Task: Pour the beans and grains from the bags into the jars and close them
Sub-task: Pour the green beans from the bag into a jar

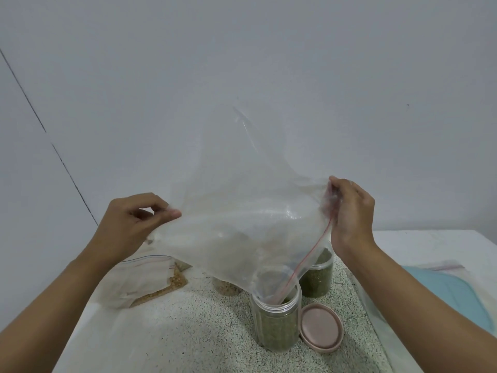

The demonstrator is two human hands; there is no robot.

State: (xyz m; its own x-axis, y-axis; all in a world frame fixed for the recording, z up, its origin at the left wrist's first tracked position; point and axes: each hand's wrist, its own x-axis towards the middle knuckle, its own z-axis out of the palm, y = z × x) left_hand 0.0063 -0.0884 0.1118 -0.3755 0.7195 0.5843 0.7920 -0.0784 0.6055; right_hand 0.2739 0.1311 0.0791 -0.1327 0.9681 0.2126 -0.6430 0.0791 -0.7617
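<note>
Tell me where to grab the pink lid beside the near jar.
Take the lid by its round rim, pinching opposite edges, coming from above and the right. It lies flat on the counter, and the jar crowds its left edge. The right hand, now pinching the bag, is nearest.

There were two hands, a left hand (129,224) and a right hand (352,211). Three clear zip bags could be counted: the raised bag (242,211), the grain bag (145,281) holding tan grains, and a third bag (449,265) at the right edge. Two jars of green beans showed, the front jar (277,327) and the back jar (317,278). A tan-filled shape (227,288) behind the raised bag might have been a third, too hidden to tell. There was one pink lid (321,328) and one teal sheet (451,294).
</note>
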